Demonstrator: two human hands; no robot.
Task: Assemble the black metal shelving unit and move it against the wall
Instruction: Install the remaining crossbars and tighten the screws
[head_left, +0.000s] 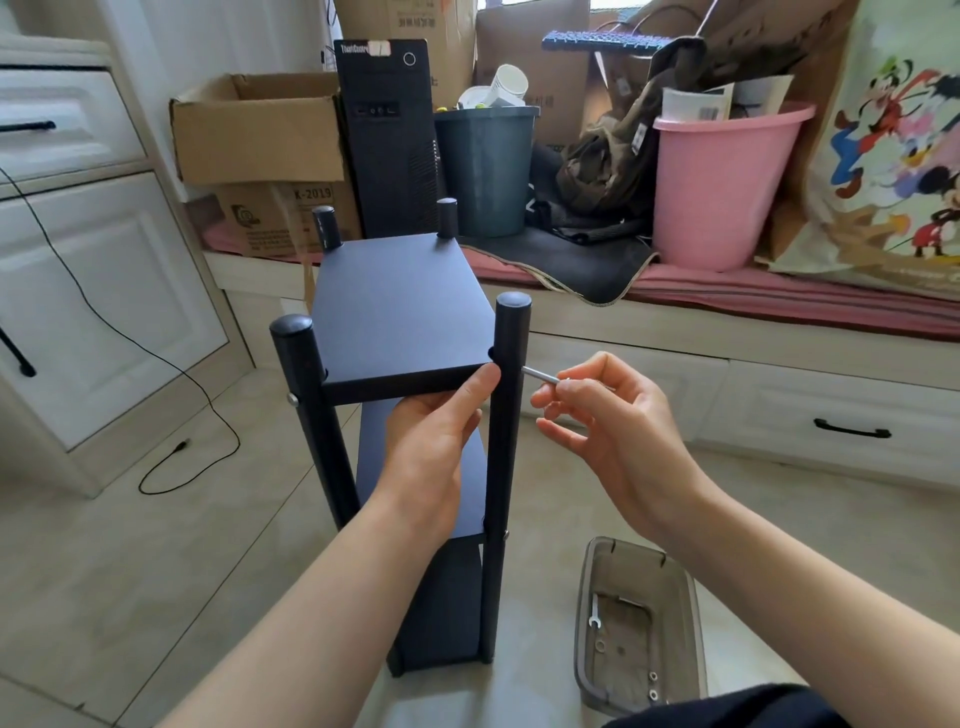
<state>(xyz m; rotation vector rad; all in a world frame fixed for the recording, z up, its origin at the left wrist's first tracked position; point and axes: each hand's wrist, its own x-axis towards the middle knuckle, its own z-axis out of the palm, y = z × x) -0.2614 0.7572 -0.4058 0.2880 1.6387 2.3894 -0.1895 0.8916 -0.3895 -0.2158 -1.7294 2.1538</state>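
Driving a bolt (540, 375) into post (506, 410), mid-frame: R hand (613, 431) pinches it, long axis horizontal, tip aimed left at post, just beside it. L hand (439, 436) grips top shelf (402, 312) edge, thumb against post. R nearer.

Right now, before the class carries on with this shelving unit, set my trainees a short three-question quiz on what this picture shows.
1. True or false: the left hand grips the front edge of the top shelf.
2. What does the right hand pinch? A) a metal tool B) a cable C) a cup
3. Fill in: a small wrench lies in the clear ____ on the floor.

Key: 1 true; 2 A, the metal tool points at the front right post; 3 tray.
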